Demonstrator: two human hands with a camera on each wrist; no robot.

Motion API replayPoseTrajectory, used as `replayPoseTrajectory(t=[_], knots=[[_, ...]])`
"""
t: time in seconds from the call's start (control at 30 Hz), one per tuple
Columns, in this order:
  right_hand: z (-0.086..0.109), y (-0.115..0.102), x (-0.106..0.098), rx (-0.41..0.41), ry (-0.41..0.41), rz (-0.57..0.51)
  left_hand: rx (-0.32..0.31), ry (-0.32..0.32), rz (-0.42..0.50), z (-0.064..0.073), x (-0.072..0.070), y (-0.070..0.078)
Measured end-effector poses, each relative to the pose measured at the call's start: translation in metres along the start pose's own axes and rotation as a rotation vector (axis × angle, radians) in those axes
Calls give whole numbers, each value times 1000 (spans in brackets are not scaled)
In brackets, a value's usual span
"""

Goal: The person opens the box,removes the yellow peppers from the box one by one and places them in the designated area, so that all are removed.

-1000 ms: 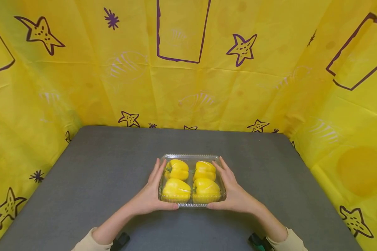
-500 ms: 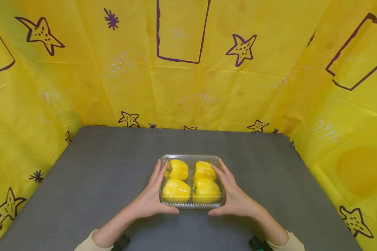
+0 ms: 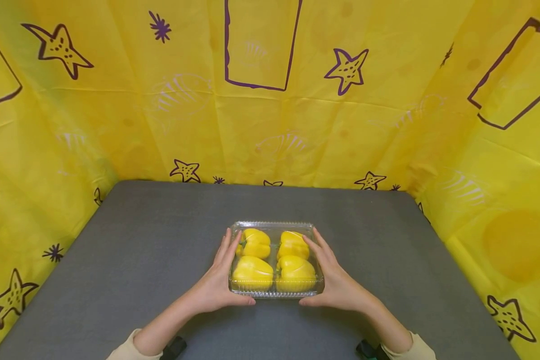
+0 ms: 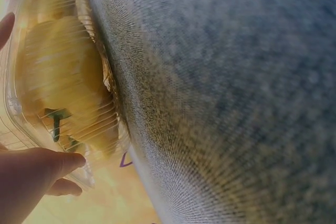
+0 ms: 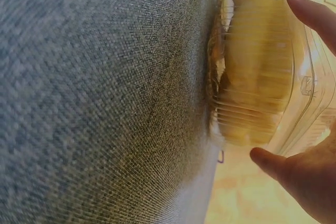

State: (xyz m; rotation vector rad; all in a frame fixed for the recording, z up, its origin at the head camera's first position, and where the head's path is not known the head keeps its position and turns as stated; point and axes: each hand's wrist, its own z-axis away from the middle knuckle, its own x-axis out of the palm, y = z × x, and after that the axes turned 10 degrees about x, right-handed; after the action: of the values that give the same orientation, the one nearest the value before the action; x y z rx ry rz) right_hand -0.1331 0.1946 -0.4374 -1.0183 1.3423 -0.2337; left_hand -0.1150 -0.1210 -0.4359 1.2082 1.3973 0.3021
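A clear plastic clamshell container [image 3: 276, 295] sits on the grey table, its lid down. Through it show several yellow bell peppers [image 3: 253, 272] in two rows; a green stem [image 4: 56, 121] appears in the left wrist view. My left hand [image 3: 218, 282] lies along the container's left side, fingers extended, thumb just off the front edge. On the opposite side my right hand [image 3: 335, 282] mirrors it, with fingertips at the lid's right edge. The right thumb [image 5: 270, 163] stands a little apart from the ribbed wall in the right wrist view.
The grey cloth-covered table [image 3: 162, 220] stretches to the back and both sides. Yellow fabric [image 3: 270, 115] printed with starfish and fish outlines encloses it on three sides. Dark wrist gear [image 3: 174, 347] shows under the left sleeve.
Both thumbs have slid off the container's front rim toward the person, and the hands have loosened slightly. The container and the peppers have stayed in place.
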Motion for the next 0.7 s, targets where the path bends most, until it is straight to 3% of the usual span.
replayPoseTrajectory(t=[0.7], knots=[[-3, -4, 0, 23, 89, 17, 8, 47, -17, -5, -2, -2]])
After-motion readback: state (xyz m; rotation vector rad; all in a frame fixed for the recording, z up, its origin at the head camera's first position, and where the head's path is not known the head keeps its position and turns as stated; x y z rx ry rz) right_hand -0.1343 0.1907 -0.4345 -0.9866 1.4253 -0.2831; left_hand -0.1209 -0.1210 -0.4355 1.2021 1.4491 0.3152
